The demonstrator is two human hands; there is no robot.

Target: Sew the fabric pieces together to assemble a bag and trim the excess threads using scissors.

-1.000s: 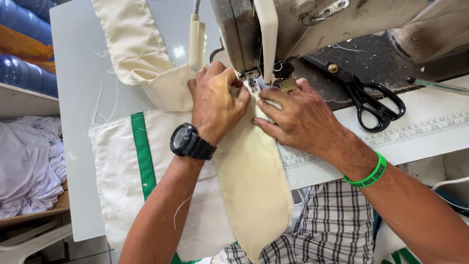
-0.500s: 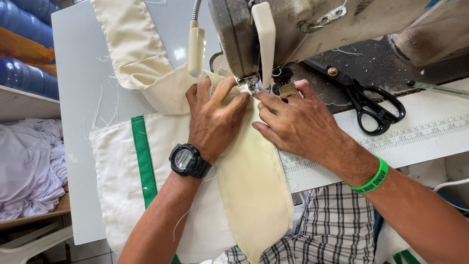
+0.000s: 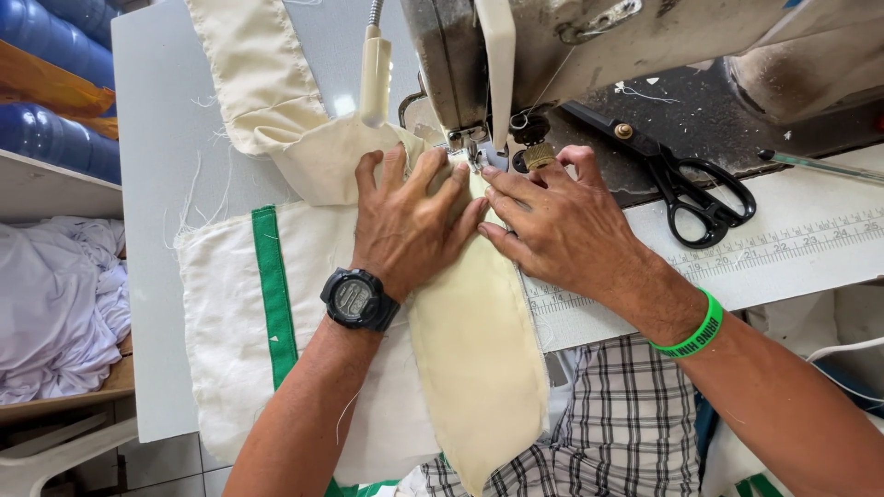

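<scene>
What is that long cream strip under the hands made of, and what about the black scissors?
The cream strip looks like woven cloth, maybe cotton: matte, soft folds, loose threads at the edges. The left hand and right hand press it flat. The scissors seem to be metal coated black, with a faint sheen; I can't tell whether the handles are plastic.

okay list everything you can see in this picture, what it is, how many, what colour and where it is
Cream fabric strip: one, under both hands, running to the needle.
Cream cloth panel with green stripe: one, on the table's left part.
Grey sewing machine: one, top centre.
Black-handled scissors: one pair, right of the needle.
White ruler strip: one, along the table's right edge.
Grey table: one, under everything.
White cloth pile: one, on the left shelf.
Blue barrels: several, top left.
Left hand: flat on the strip, black watch.
Right hand: fingertips by the needle, green wristband.
</scene>
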